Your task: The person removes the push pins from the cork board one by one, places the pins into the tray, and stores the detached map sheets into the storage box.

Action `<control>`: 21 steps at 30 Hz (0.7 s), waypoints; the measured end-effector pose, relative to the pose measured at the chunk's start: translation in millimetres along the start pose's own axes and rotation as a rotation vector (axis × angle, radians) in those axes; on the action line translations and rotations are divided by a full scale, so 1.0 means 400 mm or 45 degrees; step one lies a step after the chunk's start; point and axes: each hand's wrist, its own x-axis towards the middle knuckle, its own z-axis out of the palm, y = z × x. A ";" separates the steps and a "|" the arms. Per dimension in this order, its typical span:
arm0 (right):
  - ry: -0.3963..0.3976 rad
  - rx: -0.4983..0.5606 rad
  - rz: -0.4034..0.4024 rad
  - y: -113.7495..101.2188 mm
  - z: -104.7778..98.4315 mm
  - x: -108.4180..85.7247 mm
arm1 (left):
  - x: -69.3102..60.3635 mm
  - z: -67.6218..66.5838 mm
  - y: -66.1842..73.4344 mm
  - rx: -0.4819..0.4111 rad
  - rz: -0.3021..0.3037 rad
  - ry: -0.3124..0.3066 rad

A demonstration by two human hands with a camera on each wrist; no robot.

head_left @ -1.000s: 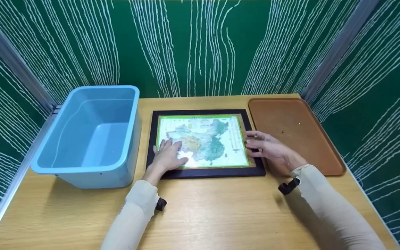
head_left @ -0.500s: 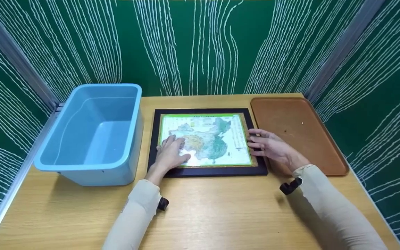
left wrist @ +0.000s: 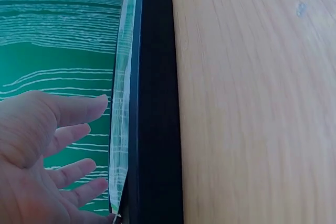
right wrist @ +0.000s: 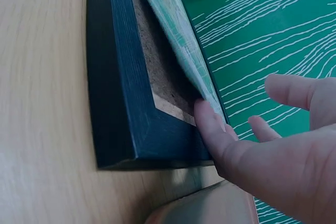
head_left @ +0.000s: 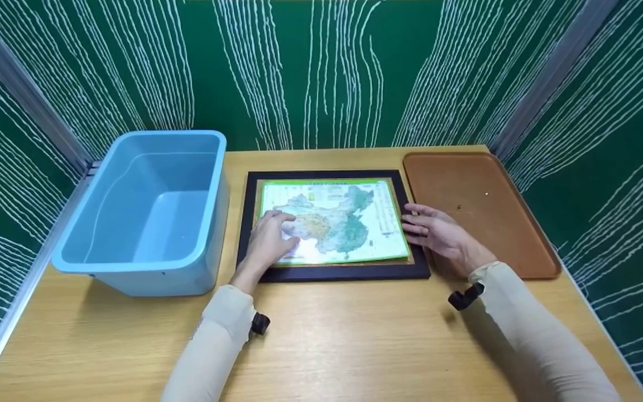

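Observation:
A map sheet [head_left: 327, 223] with a green border lies in a black picture frame [head_left: 344, 272] on the table. Brown backing board [right wrist: 163, 66] shows under the sheet in the right wrist view, where the sheet's near right part stands clear of it. My left hand [head_left: 268, 240] is over the left part of the map, fingers spread and loosely bent. At the map's right edge, my right hand [head_left: 441, 234] touches the sheet's corner with extended fingertips; its thumb is apart from it. Whether the left fingertips touch the sheet is hard to tell.
A blue plastic tub [head_left: 210, 223] stands left of the picture frame. To the right, close beside it, lies a brown tray [head_left: 483, 223]. Green walls [head_left: 344, 72] with white lines enclose the wooden table [head_left: 344, 335] at the back and sides.
The map sheet has shifted slightly right within the picture frame, and its near right corner sits higher. My left fingers have bent more and drawn a little left. The right hand has barely moved.

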 end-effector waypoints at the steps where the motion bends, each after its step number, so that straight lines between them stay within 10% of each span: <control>1: 0.009 0.006 0.001 -0.001 0.000 -0.001 | 0.001 0.000 0.000 -0.020 0.006 0.019; 8: 0.012 -0.034 -0.014 0.006 -0.001 0.001 | -0.003 0.003 -0.007 -0.121 -0.012 0.156; 21: 0.118 -0.209 -0.016 0.023 0.006 0.007 | -0.001 0.006 0.015 -0.217 -0.077 0.125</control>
